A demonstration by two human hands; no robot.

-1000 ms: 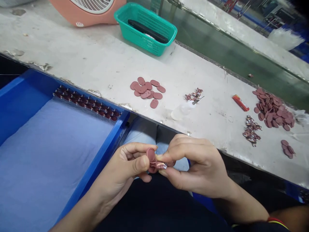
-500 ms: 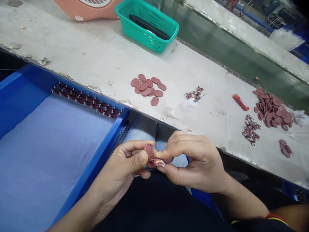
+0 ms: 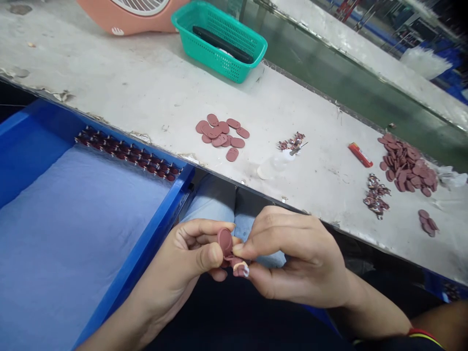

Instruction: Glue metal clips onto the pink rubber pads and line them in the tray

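My left hand [image 3: 190,258] pinches a small dark-red oval pad [image 3: 225,241] between thumb and fingers, held upright over my lap. My right hand [image 3: 296,258] is closed too, its fingertips gripping a small part [image 3: 239,268] that touches the underside of the pad. A small heap of the same oval pads [image 3: 221,134] lies on the grey worktable [image 3: 146,92] beyond my hands. A bigger heap of pads [image 3: 407,165] lies at the right. Small piles of tiny metal-and-red parts [image 3: 292,143] and more such parts [image 3: 375,197] lie between.
A blue tray [image 3: 153,239] lined with light cloth sits at my left, a row of finished dark-red pieces [image 3: 126,153] along its far wall. A green basket [image 3: 219,39], a red lighter [image 3: 360,154], a clear small bottle [image 3: 272,165] and a pink fan base [image 3: 131,14] are on the table.
Both hands have stayed together at the pad, sinking slightly in view. The right fingertips have shifted a little lower under the pad. The camera has tilted slightly.
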